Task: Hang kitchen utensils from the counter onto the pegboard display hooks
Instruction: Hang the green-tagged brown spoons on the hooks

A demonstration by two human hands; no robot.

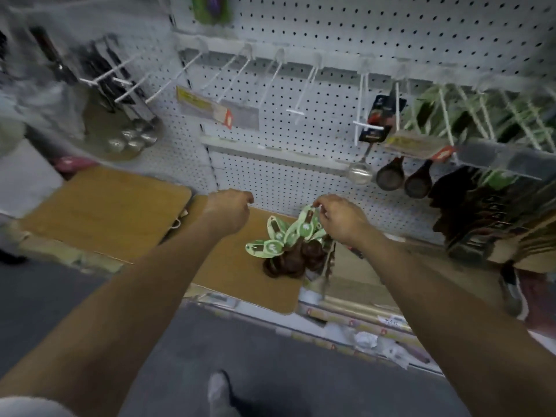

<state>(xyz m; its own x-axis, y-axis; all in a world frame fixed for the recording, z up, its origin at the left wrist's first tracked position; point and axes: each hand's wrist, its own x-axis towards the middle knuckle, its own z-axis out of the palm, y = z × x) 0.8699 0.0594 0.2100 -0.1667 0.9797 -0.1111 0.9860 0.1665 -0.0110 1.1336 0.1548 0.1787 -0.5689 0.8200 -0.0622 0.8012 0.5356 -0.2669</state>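
Right hand pinches a green tag atop the dark spoon pile on the worktop; left hand hovers, grip curled, holding nothing visible.

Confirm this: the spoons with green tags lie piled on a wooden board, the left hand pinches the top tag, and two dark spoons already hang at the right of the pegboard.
One thing is wrong: the hand. The head view shows the right hand pinching the top tag; the left hand is curled beside the pile, holding nothing visible. The spoons do lie piled on a wooden board, and two dark spoons hang at the right of the pegboard.
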